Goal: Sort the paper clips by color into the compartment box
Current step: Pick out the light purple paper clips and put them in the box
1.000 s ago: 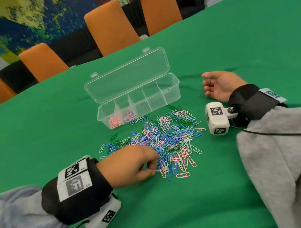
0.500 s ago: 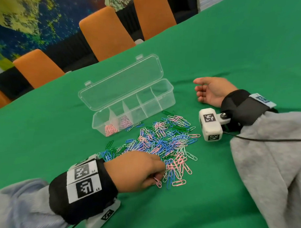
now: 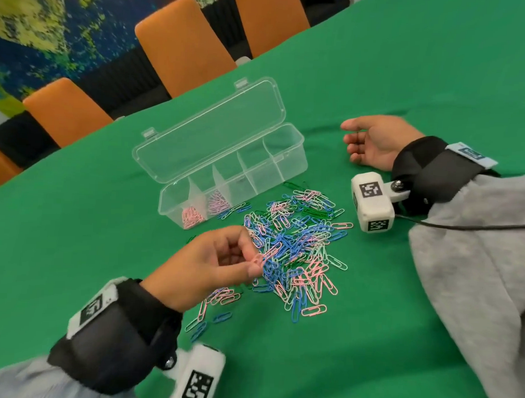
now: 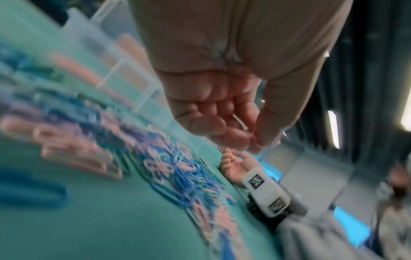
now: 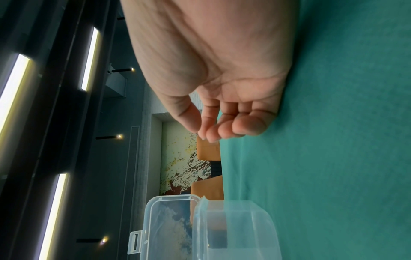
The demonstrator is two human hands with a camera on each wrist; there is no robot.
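Note:
A heap of pink, blue, green and white paper clips [image 3: 298, 247] lies on the green table in front of the clear compartment box [image 3: 289, 167], whose lid stands open. Its two leftmost compartments hold pink clips [image 3: 192, 218]. My left hand [image 3: 251, 258] hovers over the heap's left edge, raised off the table, and pinches a pink paper clip [image 3: 257, 259] between thumb and fingers; the left wrist view is blurred but shows the pinch [image 4: 253, 139]. My right hand [image 3: 361, 145] rests on its side to the right of the box, fingers loosely curled and holding nothing [image 5: 213, 128].
A few stray clips [image 3: 213, 307] lie near my left wrist. Orange chairs [image 3: 183, 44] stand along the table's far edge. A cable [image 3: 462, 226] runs from the right wrist camera [image 3: 372, 202] across my grey sleeve.
My left hand has lifted from the heap's near edge, turned palm up a little and now holds a pink clip. The right hand has stayed put.

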